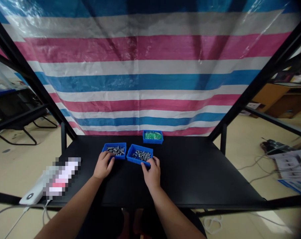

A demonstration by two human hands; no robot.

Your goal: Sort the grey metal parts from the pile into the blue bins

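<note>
Two small blue trays of several grey metal pieces sit side by side on the black table point(190, 172). My left hand point(103, 165) rests at the near edge of the left tray point(114, 150), fingers curled against its rim. My right hand point(152, 172) is at the near right corner of the right tray point(140, 154), fingers bent and touching the rim; I cannot make out anything pinched in them. A third blue tray point(152, 136) with green pieces stands farther back, apart from both hands.
A white device point(33, 194) with a cable lies at the table's left front edge beside a blurred patch. A striped pink, blue and white tarp point(145, 76) hangs behind the table in a black frame. Cables and papers lie on the floor at right.
</note>
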